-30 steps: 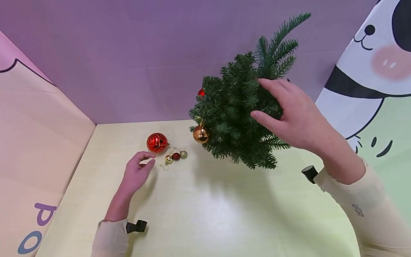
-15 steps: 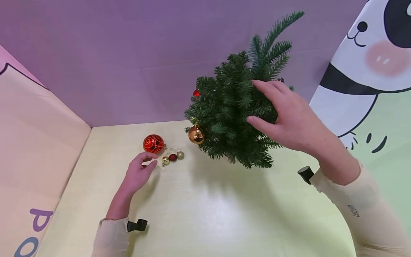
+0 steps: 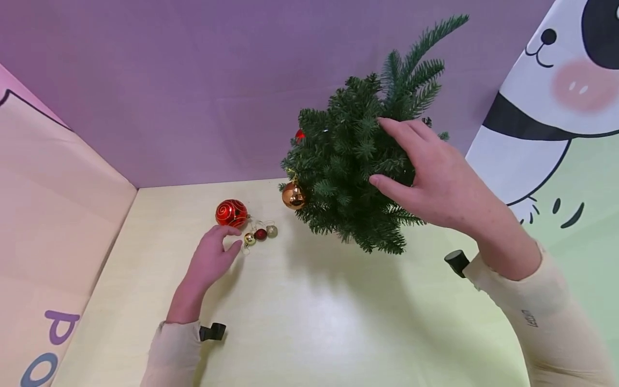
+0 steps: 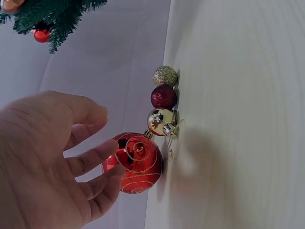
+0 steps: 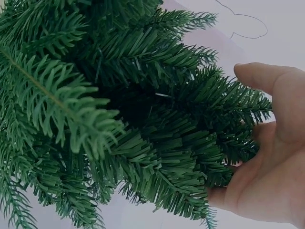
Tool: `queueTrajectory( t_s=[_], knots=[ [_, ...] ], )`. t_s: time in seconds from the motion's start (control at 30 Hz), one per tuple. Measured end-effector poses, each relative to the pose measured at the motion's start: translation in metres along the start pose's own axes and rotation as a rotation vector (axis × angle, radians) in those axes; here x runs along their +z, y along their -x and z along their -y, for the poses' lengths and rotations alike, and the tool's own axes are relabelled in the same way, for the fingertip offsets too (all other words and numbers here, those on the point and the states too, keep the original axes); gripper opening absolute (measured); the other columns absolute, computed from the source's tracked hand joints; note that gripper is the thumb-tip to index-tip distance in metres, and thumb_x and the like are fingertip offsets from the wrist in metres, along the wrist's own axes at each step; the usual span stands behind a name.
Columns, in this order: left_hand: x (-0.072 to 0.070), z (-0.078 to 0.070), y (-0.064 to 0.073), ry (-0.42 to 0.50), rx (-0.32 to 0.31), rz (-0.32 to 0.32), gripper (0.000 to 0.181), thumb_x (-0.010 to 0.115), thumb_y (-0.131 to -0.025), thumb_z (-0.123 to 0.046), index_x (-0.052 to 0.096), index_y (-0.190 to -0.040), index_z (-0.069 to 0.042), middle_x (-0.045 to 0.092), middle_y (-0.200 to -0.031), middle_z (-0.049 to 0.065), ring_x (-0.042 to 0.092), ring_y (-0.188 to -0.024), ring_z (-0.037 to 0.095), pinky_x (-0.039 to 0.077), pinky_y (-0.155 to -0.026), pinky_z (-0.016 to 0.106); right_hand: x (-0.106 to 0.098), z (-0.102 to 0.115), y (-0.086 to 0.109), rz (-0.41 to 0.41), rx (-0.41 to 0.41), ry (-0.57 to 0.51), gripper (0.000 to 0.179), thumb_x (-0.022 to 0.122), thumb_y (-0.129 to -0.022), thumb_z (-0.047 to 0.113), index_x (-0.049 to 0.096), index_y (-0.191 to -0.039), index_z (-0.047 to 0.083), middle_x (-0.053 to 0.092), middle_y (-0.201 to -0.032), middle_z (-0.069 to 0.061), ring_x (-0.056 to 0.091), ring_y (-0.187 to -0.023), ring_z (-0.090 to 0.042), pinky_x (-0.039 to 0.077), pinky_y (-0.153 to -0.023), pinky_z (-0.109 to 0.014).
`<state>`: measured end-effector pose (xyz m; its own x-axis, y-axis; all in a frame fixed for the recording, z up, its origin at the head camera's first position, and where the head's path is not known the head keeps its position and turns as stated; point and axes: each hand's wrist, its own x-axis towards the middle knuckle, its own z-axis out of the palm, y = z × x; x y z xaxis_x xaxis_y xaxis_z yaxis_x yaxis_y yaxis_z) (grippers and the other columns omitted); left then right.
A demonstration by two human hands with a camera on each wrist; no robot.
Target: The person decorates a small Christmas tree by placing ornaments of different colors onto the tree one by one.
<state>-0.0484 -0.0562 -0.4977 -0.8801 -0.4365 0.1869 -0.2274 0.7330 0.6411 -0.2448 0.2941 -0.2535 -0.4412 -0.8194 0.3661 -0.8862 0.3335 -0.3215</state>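
My left hand (image 3: 211,259) hovers over the table with relaxed, slightly bent fingers. Just beyond it lies a big red Christmas ball (image 3: 231,213) with gold swirls; fingertips overlap this ball in the left wrist view. Beside it sit a shiny gold bauble (image 4: 160,121), a dark red bauble (image 4: 163,97) and a glittery gold bauble (image 4: 165,76), in a row. My right hand (image 3: 442,172) is at the right side of a small artificial Christmas tree (image 3: 348,161), thumb apart from the fingers. In the right wrist view, branches partly hide those fingers.
A copper-coloured bauble (image 3: 293,195) hangs on the tree's left side, with a red bauble (image 3: 300,135) behind it. Purple cloth (image 3: 193,97) rises behind the pale table (image 3: 309,322). A printed panda panel (image 3: 532,123) stands at right, a pink panel (image 3: 58,215) at left.
My left hand has moved slightly forward and right, closer to the small baubles. The right hand stays at the tree, and the head view has shifted a little.
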Motion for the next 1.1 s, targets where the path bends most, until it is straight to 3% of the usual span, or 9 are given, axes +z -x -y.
queueTrajectory(
  t_s=[0.2, 0.4, 0.43, 0.67, 0.87, 1.03, 1.1],
  knots=[
    [0.009, -0.001, -0.006, -0.067, -0.026, 0.021, 0.027, 0.062, -0.092, -0.016, 0.063, -0.114, -0.001, 0.058, -0.119, 0.019, 0.055, -0.084, 0.030, 0.048, -0.074, 0.046, -0.002, 0.003, 0.001, 0.026, 0.038, 0.006, 0.074, 0.064, -0.092, 0.037, 0.028, -0.154, 0.019, 0.041, -0.143, -0.008, 0.053, -0.113, -0.028, 0.039, -0.097, -0.051],
    [0.017, -0.003, -0.008, -0.097, -0.059, 0.043, 0.030, 0.064, -0.091, -0.018, 0.063, -0.116, -0.001, 0.058, -0.120, 0.020, 0.055, -0.105, 0.039, 0.047, -0.083, 0.050, -0.004, 0.003, 0.005, 0.056, 0.010, -0.023, 0.062, 0.044, -0.102, 0.042, 0.024, -0.155, 0.019, 0.039, -0.146, -0.007, 0.051, -0.119, -0.027, 0.036, -0.101, -0.050],
    [0.017, -0.004, -0.008, -0.100, -0.059, 0.039, 0.031, 0.064, -0.091, -0.018, 0.063, -0.117, 0.000, 0.058, -0.120, 0.020, 0.054, -0.107, 0.040, 0.046, -0.084, 0.051, -0.005, 0.002, 0.005, 0.053, 0.000, -0.043, 0.059, 0.040, -0.103, 0.042, 0.025, -0.155, 0.018, 0.039, -0.146, -0.007, 0.045, -0.125, -0.027, 0.034, -0.102, -0.050],
    [0.020, -0.006, -0.010, -0.140, -0.092, 0.045, 0.038, 0.067, -0.089, -0.021, 0.062, -0.120, -0.001, 0.059, -0.115, 0.018, 0.053, -0.095, 0.035, 0.046, -0.070, 0.044, -0.010, 0.001, 0.009, 0.030, -0.035, -0.204, 0.059, 0.019, -0.104, 0.048, 0.029, -0.154, 0.017, 0.034, -0.152, -0.003, 0.030, -0.139, -0.021, 0.022, -0.111, -0.046],
    [0.022, -0.004, -0.007, -0.163, -0.103, 0.048, 0.038, 0.069, -0.087, -0.021, 0.061, -0.119, 0.000, 0.059, -0.107, 0.017, 0.049, -0.083, 0.031, 0.039, -0.060, 0.036, -0.011, 0.000, 0.008, 0.062, -0.056, -0.249, 0.061, 0.013, -0.105, 0.046, 0.030, -0.153, 0.012, 0.031, -0.155, -0.003, 0.021, -0.143, -0.019, 0.015, -0.115, -0.042],
    [0.025, -0.002, -0.007, -0.136, -0.116, 0.055, 0.037, 0.070, -0.087, -0.019, 0.061, -0.118, 0.001, 0.059, -0.105, 0.015, 0.047, -0.076, 0.027, 0.037, -0.058, 0.035, -0.013, -0.002, 0.008, 0.076, -0.041, -0.302, 0.060, 0.014, -0.106, 0.045, 0.031, -0.152, 0.012, 0.032, -0.154, -0.002, 0.022, -0.143, -0.017, 0.015, -0.114, -0.043],
    [0.026, -0.001, -0.007, -0.122, -0.127, 0.055, 0.037, 0.070, -0.087, -0.018, 0.061, -0.117, 0.001, 0.058, -0.101, 0.014, 0.046, -0.072, 0.025, 0.037, -0.057, 0.035, -0.013, -0.002, 0.008, 0.046, -0.022, -0.303, 0.056, 0.022, -0.106, 0.044, 0.036, -0.150, 0.013, 0.037, -0.150, -0.003, 0.030, -0.138, -0.019, 0.021, -0.111, -0.045]
  ],
)
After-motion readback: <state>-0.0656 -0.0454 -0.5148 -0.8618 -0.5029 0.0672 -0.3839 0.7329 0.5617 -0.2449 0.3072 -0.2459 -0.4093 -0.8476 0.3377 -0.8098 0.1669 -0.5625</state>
